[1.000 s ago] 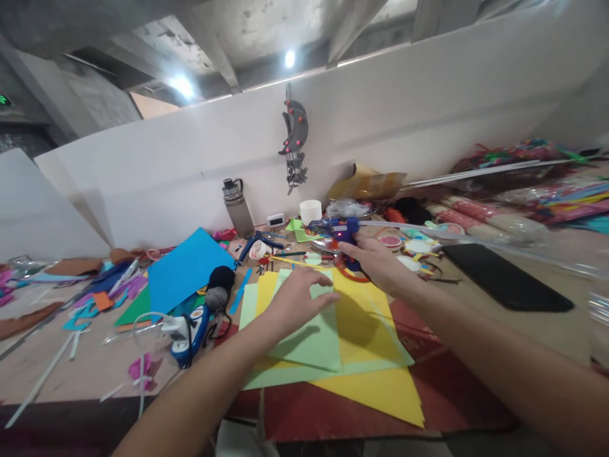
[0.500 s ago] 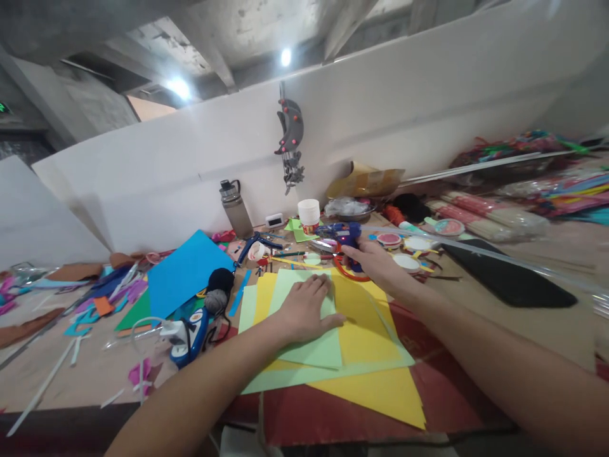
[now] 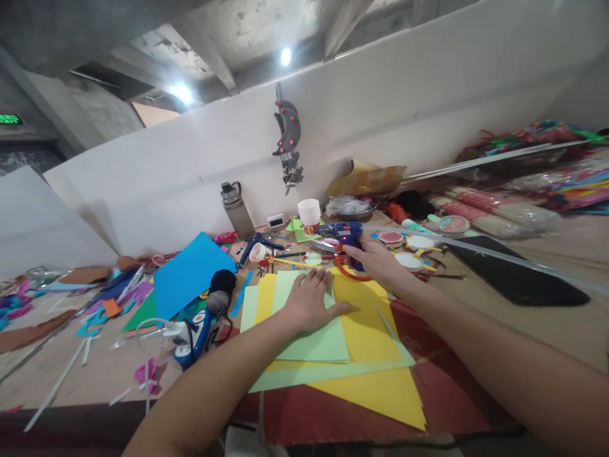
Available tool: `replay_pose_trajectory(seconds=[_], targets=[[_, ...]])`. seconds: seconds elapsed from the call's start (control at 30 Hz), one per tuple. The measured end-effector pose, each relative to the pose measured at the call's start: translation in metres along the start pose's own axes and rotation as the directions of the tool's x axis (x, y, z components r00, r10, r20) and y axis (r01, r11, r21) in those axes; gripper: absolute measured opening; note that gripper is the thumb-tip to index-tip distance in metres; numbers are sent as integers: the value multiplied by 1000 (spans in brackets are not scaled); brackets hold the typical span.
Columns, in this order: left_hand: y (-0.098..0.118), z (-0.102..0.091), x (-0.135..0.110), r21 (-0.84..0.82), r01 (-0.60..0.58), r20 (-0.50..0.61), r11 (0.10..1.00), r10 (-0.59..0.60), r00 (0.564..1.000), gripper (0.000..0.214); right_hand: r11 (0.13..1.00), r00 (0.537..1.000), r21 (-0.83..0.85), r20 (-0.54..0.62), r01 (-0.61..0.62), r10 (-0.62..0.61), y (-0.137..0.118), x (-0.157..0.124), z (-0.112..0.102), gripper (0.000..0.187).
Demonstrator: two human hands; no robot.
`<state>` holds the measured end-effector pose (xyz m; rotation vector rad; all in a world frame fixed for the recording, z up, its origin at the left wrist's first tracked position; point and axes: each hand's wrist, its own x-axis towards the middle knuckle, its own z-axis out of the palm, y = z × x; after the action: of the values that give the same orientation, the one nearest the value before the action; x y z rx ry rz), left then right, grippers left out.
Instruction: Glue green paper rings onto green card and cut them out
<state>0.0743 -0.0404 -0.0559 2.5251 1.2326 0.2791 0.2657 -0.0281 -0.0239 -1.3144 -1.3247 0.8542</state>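
Observation:
My left hand point(image 3: 308, 303) lies flat, fingers stretched, on a light green sheet of paper point(image 3: 314, 348). That sheet rests on a stack of yellow paper point(image 3: 366, 317) and more light green paper. Farther back, my right hand point(image 3: 373, 257) is closed round the handle of a blue hot glue gun point(image 3: 349, 233), whose nozzle points left; a small red light glows on its side. A clear glue stick point(image 3: 428, 236) runs out from the gun's rear to the right. Red-handled scissors point(image 3: 349, 270) lie just under the gun, partly hidden by it.
Left of the paper lie a blue sheet point(image 3: 193, 273), yarn balls point(image 3: 219, 292) and a blue-and-white power strip point(image 3: 193, 343). A grey bottle point(image 3: 238, 212) and white cups point(image 3: 309, 212) stand by the wall. At right are a black tablet-like slab point(image 3: 516, 270) and bundled sticks point(image 3: 490, 212).
My right hand has closed round the glue gun's handle. The light green sheet under my left hand has turned slightly, its lower edge shifting right.

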Motion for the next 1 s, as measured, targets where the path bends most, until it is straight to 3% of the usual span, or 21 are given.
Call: replay_pose_trajectory(seconds=[0.1, 0.2, 0.27, 0.33, 0.4, 0.5, 0.57, 0.77, 1.0], targets=[[-4, -8, 1, -171, -21, -74, 985, 9, 997, 75, 1000, 1000, -13, -8, -7, 7, -1, 1, 0, 16], [-9, -25, -4, -366, -62, -282, 929, -47, 958, 54, 1000, 1000, -11, -16, -10, 10, -2, 1, 0, 15], [-8, -37, -14, -294, -94, -335, 951, -10, 942, 45, 1000, 1000, -9, -17, -8, 8, -2, 1, -1, 14], [-4, -46, -29, -212, -163, -238, 964, 111, 965, 44, 1000, 1000, -9, -15, -7, 7, -2, 1, -1, 12], [2, -49, -45, -146, -233, -84, 961, 223, 971, 56, 1000, 1000, -16, -14, -9, 9, -3, 0, -2, 12], [9, -48, -63, -105, -253, 82, 962, 262, 962, 66, 999, 1000, -40, -19, -11, 10, -2, -1, -2, 13], [10, -46, -68, -95, -258, 125, 962, 268, 955, 65, 999, 1000, -49, -18, -14, 13, -2, -2, -2, 16], [8, -39, -65, -69, -293, 65, 954, 298, 953, 45, 996, 999, -85, -27, -22, 20, -3, -3, -2, 16], [3, -25, -69, -13, -370, -113, 929, 366, 924, 34, 994, 1000, -113, -16, -7, 5, 4, 0, -3, 17]])
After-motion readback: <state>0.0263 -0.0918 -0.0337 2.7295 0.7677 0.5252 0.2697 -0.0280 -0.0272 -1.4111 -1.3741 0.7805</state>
